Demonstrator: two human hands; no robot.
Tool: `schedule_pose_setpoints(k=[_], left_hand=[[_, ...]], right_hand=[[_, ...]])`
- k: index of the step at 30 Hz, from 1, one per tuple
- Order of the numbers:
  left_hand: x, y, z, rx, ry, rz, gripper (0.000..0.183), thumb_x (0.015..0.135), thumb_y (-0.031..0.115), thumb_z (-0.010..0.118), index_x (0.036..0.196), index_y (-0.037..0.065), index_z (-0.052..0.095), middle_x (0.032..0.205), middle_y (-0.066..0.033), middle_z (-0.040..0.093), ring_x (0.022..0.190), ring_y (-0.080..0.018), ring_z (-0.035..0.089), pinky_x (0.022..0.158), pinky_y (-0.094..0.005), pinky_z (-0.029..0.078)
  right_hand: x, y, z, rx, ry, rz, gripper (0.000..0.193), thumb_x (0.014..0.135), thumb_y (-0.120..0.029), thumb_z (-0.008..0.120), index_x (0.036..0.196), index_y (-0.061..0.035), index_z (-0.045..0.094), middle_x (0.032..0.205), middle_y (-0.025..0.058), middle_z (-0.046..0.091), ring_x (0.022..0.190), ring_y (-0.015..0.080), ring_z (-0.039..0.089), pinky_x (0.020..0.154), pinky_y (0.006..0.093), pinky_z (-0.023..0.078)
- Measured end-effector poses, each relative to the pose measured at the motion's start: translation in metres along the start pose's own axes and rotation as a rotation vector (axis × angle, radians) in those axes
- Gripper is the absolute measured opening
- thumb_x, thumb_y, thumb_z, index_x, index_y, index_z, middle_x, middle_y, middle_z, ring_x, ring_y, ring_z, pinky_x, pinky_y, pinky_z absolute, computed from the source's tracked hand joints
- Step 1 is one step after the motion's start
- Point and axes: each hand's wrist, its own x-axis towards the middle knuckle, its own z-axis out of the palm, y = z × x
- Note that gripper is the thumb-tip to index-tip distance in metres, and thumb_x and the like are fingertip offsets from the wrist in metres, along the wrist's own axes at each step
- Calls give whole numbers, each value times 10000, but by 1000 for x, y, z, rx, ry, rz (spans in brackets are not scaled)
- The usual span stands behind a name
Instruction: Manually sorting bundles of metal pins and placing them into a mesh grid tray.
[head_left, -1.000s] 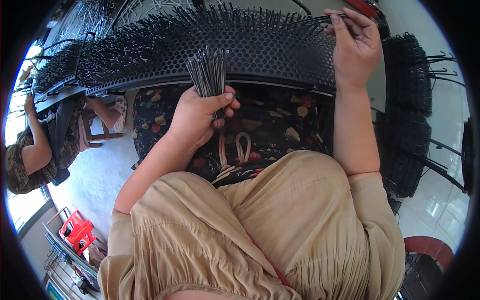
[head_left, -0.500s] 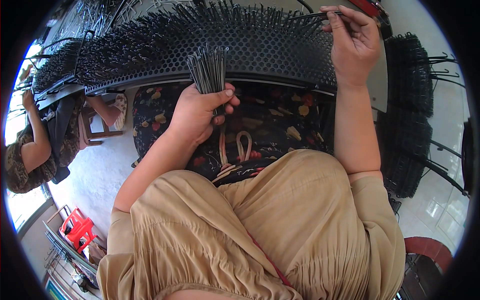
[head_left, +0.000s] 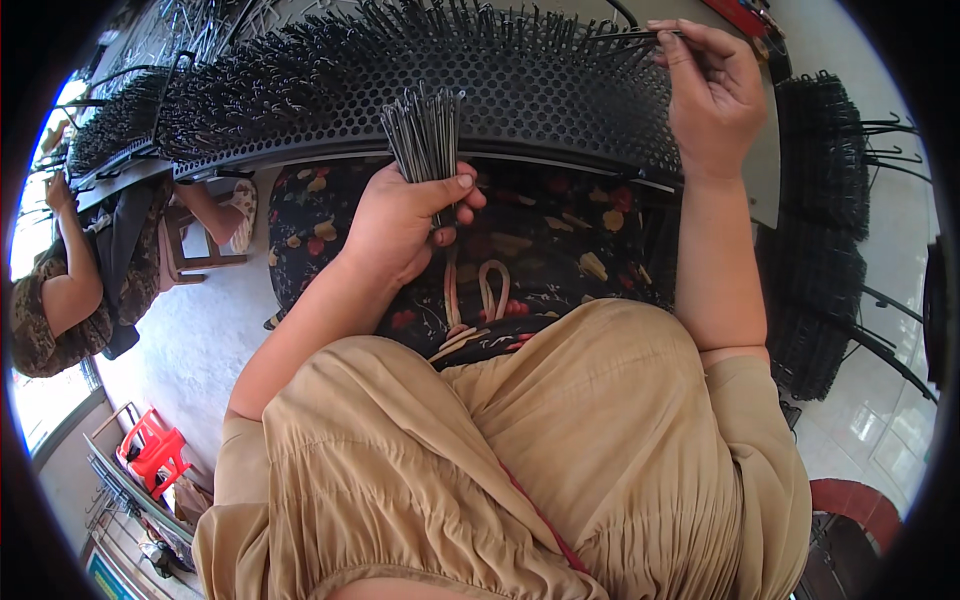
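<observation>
A dense bundle of thin, dark metal rods with small hooked tips stands upright in my left hand, fingers wrapped round its lower end. At the upper right, my right hand pinches the end of a thin dark rod lying almost level over the rack's right end. In front of me runs a black perforated rack, full of round holes. Many similar rods stand packed in its holes along the left and far side. The rod's far end is lost among the others.
Black racks of rods stand at the right, with hooks jutting out. Loose silvery rods lie beyond the rack at the far left. Another person's arm is at the left. A red plastic chair stands on the floor behind at left.
My right hand stays at the rack's right end, its pinched rod slightly lower. My left hand keeps the bundle almost in place. The whole view has shifted slightly.
</observation>
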Motion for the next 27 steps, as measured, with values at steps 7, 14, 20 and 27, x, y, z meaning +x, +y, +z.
schedule_pose_setpoints(k=[7,14,20,27], left_hand=[[1,-1,-2,-14,-9,7,100,865,56,636,960,43,608,798,-73,644,656,-120,580,489,-226,389],[1,-1,-2,4,-9,12,100,862,62,638,955,41,607,794,-76,647,643,-120,582,481,-225,383],[-1,0,-1,8,3,10,108,859,69,641,958,42,608,793,-71,646,639,-120,580,478,-226,378],[0,1,-1,24,16,8,115,854,77,648,958,45,610,787,-67,644,642,-118,576,477,-227,372]], right_hand=[[0,-4,0,-69,-21,100,160,876,84,623,1027,38,592,985,142,691,861,143,672,746,235,571],[2,2,-6,25,11,65,160,874,79,629,1023,33,593,974,140,695,861,150,675,734,235,570],[-7,1,6,-37,-77,203,135,875,55,642,1003,20,618,958,112,701,851,121,666,728,216,548],[1,-8,10,-216,-158,66,134,875,47,649,1005,18,639,956,81,704,849,100,663,745,203,534]])
